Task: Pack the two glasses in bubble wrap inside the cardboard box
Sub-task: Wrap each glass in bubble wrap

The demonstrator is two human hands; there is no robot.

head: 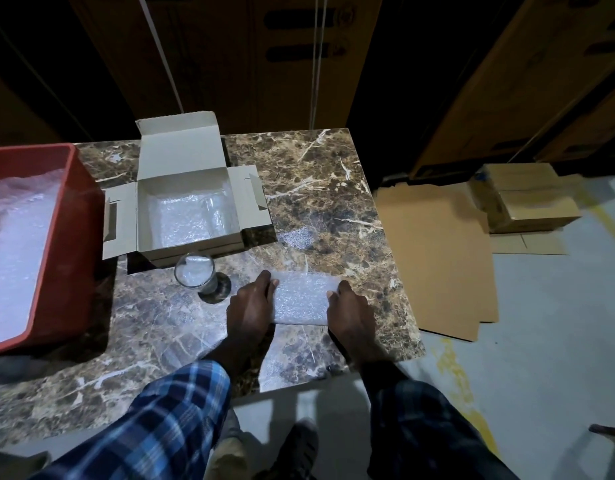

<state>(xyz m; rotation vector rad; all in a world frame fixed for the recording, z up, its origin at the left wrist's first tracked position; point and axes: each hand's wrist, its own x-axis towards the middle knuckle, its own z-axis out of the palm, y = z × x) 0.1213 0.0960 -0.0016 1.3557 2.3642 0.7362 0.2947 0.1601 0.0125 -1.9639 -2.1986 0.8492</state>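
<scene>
On marble table [333, 188], hands [304, 306] hold bundle [301, 297] crosswise.

A single view, from a wide-angle camera worn on the person's head, looks forward and steeply down onto the brown marble-patterned tabletop [327, 188]. It sits close above the near edge, so the blue plaid sleeves [181, 410] enter from the bottom and the two hands [250, 306] lie near the frame's centre. The far edge lies about a third of the way down the frame, with dark cupboard fronts beyond. The right edge gives way to grey floor [541, 341]. The lens bends straight lines outward at the borders
</scene>
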